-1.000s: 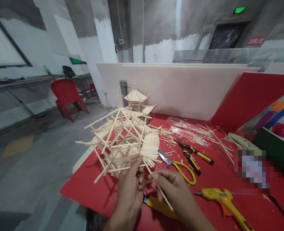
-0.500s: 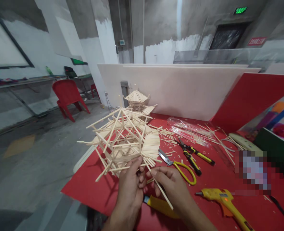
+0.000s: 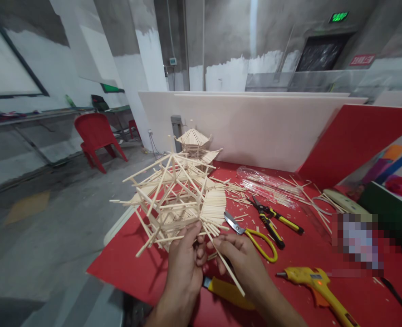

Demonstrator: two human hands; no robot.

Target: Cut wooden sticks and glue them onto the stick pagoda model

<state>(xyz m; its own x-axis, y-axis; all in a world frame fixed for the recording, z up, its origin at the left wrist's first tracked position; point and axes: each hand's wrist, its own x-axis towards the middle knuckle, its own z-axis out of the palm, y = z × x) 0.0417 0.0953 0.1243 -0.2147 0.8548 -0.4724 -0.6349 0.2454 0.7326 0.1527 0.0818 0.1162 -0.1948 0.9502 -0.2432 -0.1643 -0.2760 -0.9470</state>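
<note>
A pagoda-like frame of thin wooden sticks [image 3: 174,190] stands on the red tabletop, with one roof panel of close-laid sticks [image 3: 213,204] on its right side. My left hand [image 3: 187,254] is closed at the frame's near lower edge, thumb and fingers pinching around the stick ends there; the exact piece gripped is partly hidden. My right hand [image 3: 237,256] pinches a long wooden stick [image 3: 232,274], which slants from the panel's lower corner down toward me. Under my wrists lies a yellow-handled tool [image 3: 226,293], partly covered.
Right of my hands lie yellow-handled scissors [image 3: 262,243], black-and-yellow cutters [image 3: 272,220] and a yellow glue gun [image 3: 310,277] with a lit orange light. Behind them are loose sticks and a plastic bag of sticks [image 3: 272,184]. A finished-looking stick pagoda [image 3: 194,141] stands at the back.
</note>
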